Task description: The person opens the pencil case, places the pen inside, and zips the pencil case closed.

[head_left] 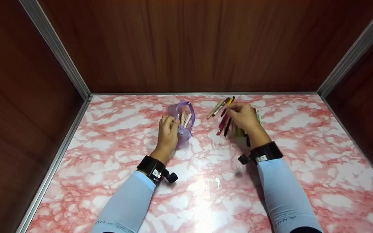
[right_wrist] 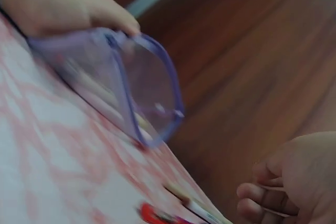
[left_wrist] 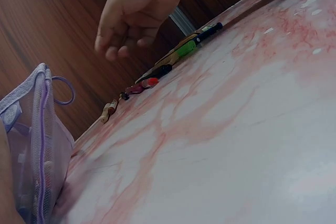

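tabletop (head_left: 128,161) marbled in red and white spreads all around the purple mesh pouch (head_left: 184,132), with a bright glare on the person's side of the pouch. brown wood-grain panels (head_left: 186,48) stand behind the pouch and off to its left and right, edged by grey metal strips (head_left: 55,45) at the corners. the left hand (head_left: 168,128) grips the pouch's left side, fingers curled at its edge; the pouch's mouth gapes, with several pens (head_left: 187,120) inside. to the right of the pouch, a scatter of loose markers (head_left: 228,127) lies on the tabletop. above them hangs the right hand (head_left: 246,119), fingers loosely bent and partly open, nothing visible in their hold.
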`<state>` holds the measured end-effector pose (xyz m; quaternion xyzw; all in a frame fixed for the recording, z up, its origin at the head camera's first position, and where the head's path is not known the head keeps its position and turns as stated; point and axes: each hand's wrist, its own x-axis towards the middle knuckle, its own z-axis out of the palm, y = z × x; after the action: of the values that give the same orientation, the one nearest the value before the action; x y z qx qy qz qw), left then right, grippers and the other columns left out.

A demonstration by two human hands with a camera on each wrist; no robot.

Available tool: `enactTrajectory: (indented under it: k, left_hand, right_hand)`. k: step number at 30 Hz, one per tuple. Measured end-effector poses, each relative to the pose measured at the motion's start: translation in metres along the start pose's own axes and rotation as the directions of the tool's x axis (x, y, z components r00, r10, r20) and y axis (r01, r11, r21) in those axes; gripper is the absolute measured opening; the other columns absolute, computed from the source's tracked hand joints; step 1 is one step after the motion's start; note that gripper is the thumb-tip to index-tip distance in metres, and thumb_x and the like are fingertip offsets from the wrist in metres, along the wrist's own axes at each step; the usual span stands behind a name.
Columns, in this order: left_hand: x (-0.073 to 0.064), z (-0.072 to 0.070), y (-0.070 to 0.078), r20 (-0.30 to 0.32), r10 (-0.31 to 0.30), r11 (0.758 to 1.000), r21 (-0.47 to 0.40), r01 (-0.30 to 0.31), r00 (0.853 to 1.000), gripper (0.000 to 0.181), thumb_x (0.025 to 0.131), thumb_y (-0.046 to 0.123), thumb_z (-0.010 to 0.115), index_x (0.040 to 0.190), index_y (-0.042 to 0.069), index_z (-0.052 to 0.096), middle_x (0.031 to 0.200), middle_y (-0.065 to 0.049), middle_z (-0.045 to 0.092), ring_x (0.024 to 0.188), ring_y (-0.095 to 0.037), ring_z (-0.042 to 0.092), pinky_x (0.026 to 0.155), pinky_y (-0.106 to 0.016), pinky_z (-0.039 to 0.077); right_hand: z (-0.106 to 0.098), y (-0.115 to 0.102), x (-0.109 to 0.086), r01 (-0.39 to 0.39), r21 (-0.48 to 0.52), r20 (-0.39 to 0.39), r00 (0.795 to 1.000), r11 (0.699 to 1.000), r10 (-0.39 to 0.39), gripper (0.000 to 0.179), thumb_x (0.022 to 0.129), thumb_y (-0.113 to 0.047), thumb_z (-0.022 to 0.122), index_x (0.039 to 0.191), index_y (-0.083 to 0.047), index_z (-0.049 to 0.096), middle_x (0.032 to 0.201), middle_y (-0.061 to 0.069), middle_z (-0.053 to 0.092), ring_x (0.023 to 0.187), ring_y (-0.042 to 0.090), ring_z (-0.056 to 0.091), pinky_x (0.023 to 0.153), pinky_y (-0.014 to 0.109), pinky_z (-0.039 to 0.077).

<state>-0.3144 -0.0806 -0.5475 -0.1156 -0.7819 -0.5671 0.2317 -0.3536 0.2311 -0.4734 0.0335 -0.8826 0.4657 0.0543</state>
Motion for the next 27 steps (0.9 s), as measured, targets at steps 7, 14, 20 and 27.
enactTrajectory:
  k: [7, 14, 20, 27]
  left_hand:
    - [0.000, 0.001, -0.006, -0.006, 0.033, 0.999, -0.022, -0.033, 0.999, 0.020, 0.112, 0.013, 0.058, 0.100, -0.001, 0.063, 0.107, -0.016, 0.054, 0.111, -0.031, 0.051, 0.100, -0.039, 0.044]
    - [0.002, 0.007, -0.030, -0.030, 0.016, 1.000, -0.009, -0.017, 0.999, 0.018, 0.111, 0.020, 0.060, 0.099, 0.009, 0.066, 0.106, -0.001, 0.054, 0.109, -0.019, 0.051, 0.100, -0.033, 0.043]
    - [0.001, 0.003, -0.020, -0.016, 0.044, 0.998, -0.053, -0.045, 0.999, 0.022, 0.113, 0.019, 0.059, 0.100, 0.003, 0.066, 0.105, -0.010, 0.053, 0.107, -0.028, 0.051, 0.097, -0.039, 0.045]
    - [0.003, 0.006, -0.033, -0.013, 0.026, 1.000, -0.008, -0.026, 1.000, 0.019, 0.112, 0.021, 0.059, 0.098, 0.009, 0.065, 0.105, -0.001, 0.052, 0.107, -0.020, 0.049, 0.098, -0.035, 0.042]
  right_hand:
    - [-0.038, 0.029, 0.001, -0.056, -0.139, -0.105, 0.994, 0.989, 0.041, 0.038, 0.109, -0.017, 0.064, 0.138, 0.006, 0.076, 0.136, 0.030, 0.077, 0.122, 0.045, 0.074, 0.111, 0.056, 0.059]
    - [-0.064, 0.062, -0.006, -0.185, -0.156, -0.144, 0.976, 0.970, 0.163, 0.044, 0.112, -0.022, 0.060, 0.142, 0.007, 0.072, 0.143, 0.032, 0.072, 0.129, 0.048, 0.071, 0.116, 0.062, 0.056]
    - [-0.074, 0.077, -0.010, -0.213, -0.199, -0.146, 0.972, 0.957, 0.186, 0.052, 0.114, -0.030, 0.061, 0.147, 0.009, 0.067, 0.139, 0.035, 0.073, 0.122, 0.048, 0.073, 0.111, 0.062, 0.057]
    - [-0.079, 0.080, -0.014, -0.251, -0.166, -0.047, 0.968, 0.954, 0.246, 0.055, 0.114, -0.025, 0.058, 0.155, 0.011, 0.058, 0.144, 0.035, 0.070, 0.122, 0.042, 0.074, 0.111, 0.059, 0.059]
